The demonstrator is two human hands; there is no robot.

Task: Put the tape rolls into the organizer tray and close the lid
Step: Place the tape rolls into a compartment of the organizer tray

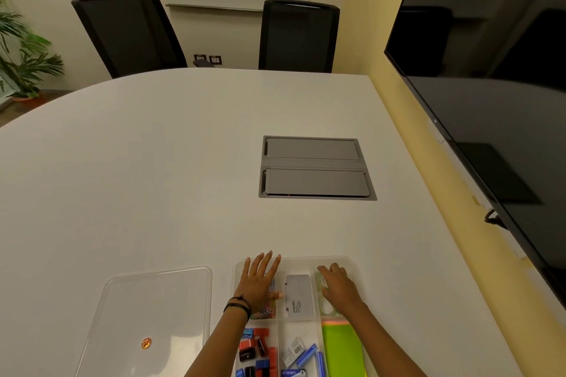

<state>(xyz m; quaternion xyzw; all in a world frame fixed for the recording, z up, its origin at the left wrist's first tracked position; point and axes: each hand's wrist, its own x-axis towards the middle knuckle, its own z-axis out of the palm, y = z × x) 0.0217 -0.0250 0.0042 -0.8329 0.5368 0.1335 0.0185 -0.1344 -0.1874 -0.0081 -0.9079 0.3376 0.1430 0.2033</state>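
The clear organizer tray point(306, 259) sits at the table's near edge, uncovered. Its clear lid point(159, 300), with a small orange sticker, lies flat on the table to the left of it. Clear greenish tape rolls point(320, 283) lie in the tray's far right compartment. My right hand point(338, 288) is palm down over them with fingers curled onto the rolls; the palm hides any grip. My left hand point(258, 280) lies flat with fingers spread over the far left compartment, above colourful clips.
The tray also holds a grey case point(298, 297), red, blue and black sharpeners point(254, 346), staple boxes point(301, 352) and green sheets point(343, 349). A grey socket hatch point(315, 168) is set in the white table. A black screen point(490, 86) hangs on the right wall. Two black chairs stand behind the table.
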